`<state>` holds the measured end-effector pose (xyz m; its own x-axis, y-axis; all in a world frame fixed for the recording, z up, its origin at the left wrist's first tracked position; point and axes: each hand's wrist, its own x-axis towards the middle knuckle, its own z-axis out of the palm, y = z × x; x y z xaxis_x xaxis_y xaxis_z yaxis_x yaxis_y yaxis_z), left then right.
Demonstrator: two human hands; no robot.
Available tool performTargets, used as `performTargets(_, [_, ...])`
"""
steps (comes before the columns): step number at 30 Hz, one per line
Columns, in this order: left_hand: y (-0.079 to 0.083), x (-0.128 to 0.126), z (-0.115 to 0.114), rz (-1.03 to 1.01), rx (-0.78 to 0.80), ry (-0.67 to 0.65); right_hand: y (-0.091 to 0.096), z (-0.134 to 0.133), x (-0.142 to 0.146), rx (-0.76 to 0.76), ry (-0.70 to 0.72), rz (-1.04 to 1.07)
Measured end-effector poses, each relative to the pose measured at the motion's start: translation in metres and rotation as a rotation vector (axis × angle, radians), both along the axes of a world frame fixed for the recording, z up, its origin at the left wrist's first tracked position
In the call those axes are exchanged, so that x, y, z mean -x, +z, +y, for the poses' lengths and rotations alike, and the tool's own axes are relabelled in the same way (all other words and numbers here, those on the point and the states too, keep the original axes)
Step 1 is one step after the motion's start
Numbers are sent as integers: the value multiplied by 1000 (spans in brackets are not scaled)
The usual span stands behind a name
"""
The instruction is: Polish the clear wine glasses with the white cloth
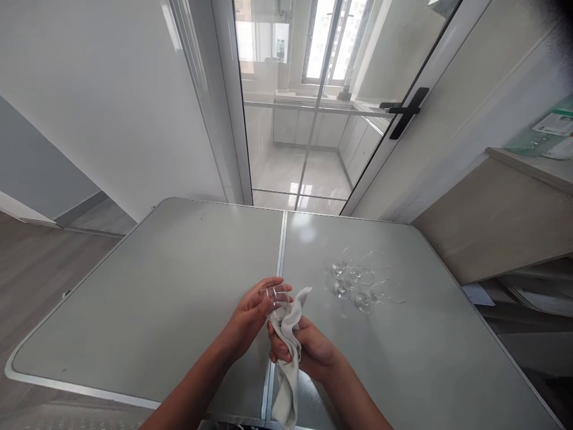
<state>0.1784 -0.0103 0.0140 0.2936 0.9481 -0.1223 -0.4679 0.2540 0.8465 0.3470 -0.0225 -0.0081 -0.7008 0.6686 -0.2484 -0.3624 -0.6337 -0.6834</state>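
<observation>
My left hand [255, 306] is closed around the bowl of a clear stemmed glass [274, 293], held above the table near its middle seam. A white cloth [286, 334] is bunched in my right hand [308, 349], whose fingers wrap round it just below the glass. The cloth covers the lower part of the glass, and one end of it hangs down toward the table's near edge. Several more clear stemmed glasses [364, 303] lie on their sides in a group to the right of my hands.
The grey folding table [134, 286] has a metal rim and a metal seam [282, 245] down its middle. Beyond it stands a glass door [295, 149] with a black handle [408, 113]. At the right is a wooden shelf [514, 203] with a green-tinted clear container [537, 137] on top.
</observation>
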Motion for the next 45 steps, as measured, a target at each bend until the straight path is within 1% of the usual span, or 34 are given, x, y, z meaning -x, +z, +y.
performTargets(1, [-3,-2,-2,63,1,53,-2,0,1,-83,-67,-112])
performTargets(2, [-7,-5,-4,132,3,122,-5,-1,2,-201,-151,-265])
performTargets(4, [-13,-11,-8,236,-1,258,-8,-3,3,-479,-322,-597])
performTargets(5, [-15,-14,-10,250,-9,295,-10,-5,4,-587,-375,-706])
performTargets(6, [-17,-15,-12,235,-19,304,-11,-6,4,-644,-409,-753])
performTargets(7, [-18,-16,-13,203,-27,282,-12,-7,3,-641,-425,-739])
performTargets(8, [-18,-16,-14,164,-34,239,-12,-9,3,-592,-430,-684])
performTargets(10, [-18,-15,-14,102,-42,154,-13,-11,1,-452,-423,-551])
performTargets(11, [-17,-15,-14,87,-42,135,-13,-11,1,-392,-419,-508])
performTargets(12, [-16,-15,-13,82,-38,143,-12,-11,0,-347,-415,-482])
performTargets(13, [-15,-15,-13,80,-25,177,-10,-10,0,-320,-426,-470])
performTargets(14, [-14,-17,-13,73,-3,230,-8,-9,1,-306,-466,-476])
performTargets(16, [-12,-22,-14,56,51,329,0,-7,4,-304,-605,-521])
performTargets(17, [-12,-26,-15,49,76,357,4,-7,7,-318,-670,-547])
performTargets(18, [-12,-30,-17,50,91,365,8,-7,10,-346,-706,-569])
performTargets(20, [-11,-38,-21,93,78,348,16,-8,18,-434,-691,-588])
performTargets(22, [-8,-42,-24,177,21,340,22,-9,24,-547,-652,-595])
performTargets(24, [-6,-39,-24,255,-52,334,27,-8,24,-625,-637,-612])
performTargets(26, [-4,-31,-22,282,-96,288,32,-3,19,-652,-608,-629])
performTargets(28, [-4,-22,-21,277,-118,196,35,3,12,-624,-576,-617])
performTargets(30, [-5,-15,-21,254,-120,110,35,10,6,-557,-551,-578])
performTargets(32, [-6,-12,-23,219,-112,66,30,18,2,-478,-530,-546])
performTargets(33, [-6,-11,-24,206,-109,70,25,21,0,-435,-533,-538])
performTargets(34, [-6,-11,-25,203,-113,92,20,25,-2,-383,-563,-537])
performTargets(35, [-6,-11,-25,210,-124,130,14,27,-5,-322,-625,-540])
performTargets(38, [-5,-11,-22,231,-151,304,4,31,-11,-148,-894,-551])
performTargets(39, [-4,-10,-20,225,-151,350,4,29,-11,-121,-944,-545])
performTargets(40, [-4,-10,-18,215,-149,380,6,26,-11,-120,-946,-534])
performTargets(41, [-3,-10,-17,206,-149,394,10,23,-9,-151,-901,-525])
performTargets(42, [-2,-11,-16,203,-157,401,15,18,-6,-214,-816,-524])
performTargets(43, [-2,-11,-16,203,-170,407,21,13,-4,-309,-705,-532])
performTargets(45, [-1,-13,-17,214,-196,417,31,4,1,-551,-468,-573])
